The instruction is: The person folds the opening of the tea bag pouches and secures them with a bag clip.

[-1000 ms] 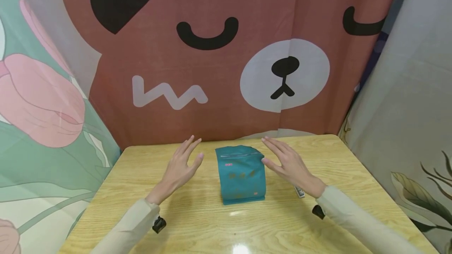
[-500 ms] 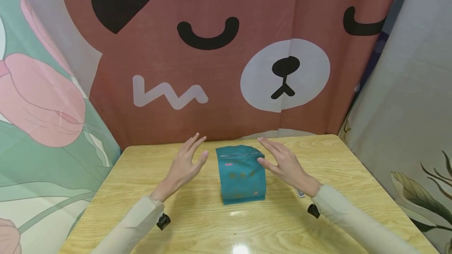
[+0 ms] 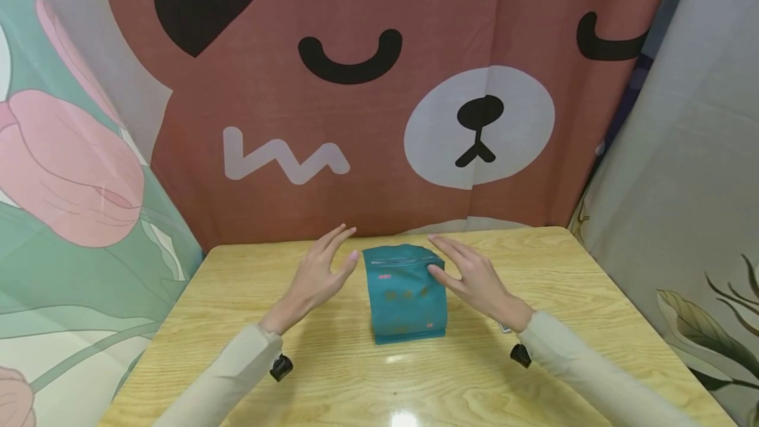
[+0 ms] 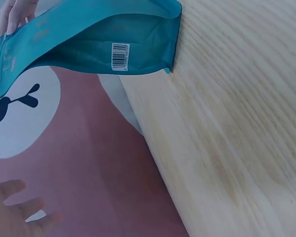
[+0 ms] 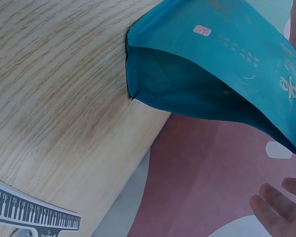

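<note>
A teal stand-up zip pouch (image 3: 406, 298) stands upright on the table, its front bearing faint gold print and small pink marks. To its left is my left hand (image 3: 312, 277), fingers extended and thumb apart from the pouch. My right hand (image 3: 474, 280) is held by the pouch's upper right edge, thumb and fingertips overlapping that edge in the head view; whether they touch it I cannot tell. Both hands hold nothing. A barcode (image 4: 120, 57) shows on the pouch's side in the left wrist view. The right wrist view has the right fingers (image 5: 274, 207) loosely spread below the pouch.
A small white-and-dark strip with scale marks (image 5: 34, 210) lies on the table, mostly hidden behind my right wrist in the head view. The wooden table (image 3: 237, 295) ends at a bear-print curtain (image 3: 367, 203). Printed curtains hang at both sides.
Both hands have moved inward toward the pouch, the left one rightward and the right one leftward. The pouch has stayed in place. My right wrist now covers more of the small strip.
</note>
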The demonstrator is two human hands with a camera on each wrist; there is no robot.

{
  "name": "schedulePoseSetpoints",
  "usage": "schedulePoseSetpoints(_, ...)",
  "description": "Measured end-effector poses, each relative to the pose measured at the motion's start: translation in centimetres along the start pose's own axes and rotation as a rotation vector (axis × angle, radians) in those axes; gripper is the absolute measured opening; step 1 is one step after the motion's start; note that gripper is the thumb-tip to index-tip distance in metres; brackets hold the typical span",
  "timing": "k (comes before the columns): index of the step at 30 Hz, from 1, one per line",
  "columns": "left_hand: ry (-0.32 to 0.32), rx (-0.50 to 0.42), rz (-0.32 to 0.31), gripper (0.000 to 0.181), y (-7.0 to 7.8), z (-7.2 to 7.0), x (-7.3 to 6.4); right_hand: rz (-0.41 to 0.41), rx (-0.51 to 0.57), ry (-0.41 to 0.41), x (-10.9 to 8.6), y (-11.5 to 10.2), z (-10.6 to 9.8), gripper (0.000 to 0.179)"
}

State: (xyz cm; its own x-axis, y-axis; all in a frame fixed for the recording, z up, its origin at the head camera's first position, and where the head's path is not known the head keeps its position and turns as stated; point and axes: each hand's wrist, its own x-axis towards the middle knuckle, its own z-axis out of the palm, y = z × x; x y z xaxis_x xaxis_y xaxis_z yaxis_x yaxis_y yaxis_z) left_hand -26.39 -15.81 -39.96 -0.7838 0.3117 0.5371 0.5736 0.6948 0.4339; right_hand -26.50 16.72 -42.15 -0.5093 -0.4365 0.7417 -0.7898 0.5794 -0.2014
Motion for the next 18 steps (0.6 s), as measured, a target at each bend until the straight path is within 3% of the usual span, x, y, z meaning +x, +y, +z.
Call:
schedulePoseSetpoints(13,0.055,-0.025,0.091,0.047,0.9,0.3,0.7,-0.015,0.063,0.064,0.0,-0.4,0.1,0.042)
schedulePoseSetpoints(18,0.079,-0.035,0.138,0.042,1.5,0.3,1.1,-0.065,0.083,0.124,0.1,-0.6,0.1,0.035)
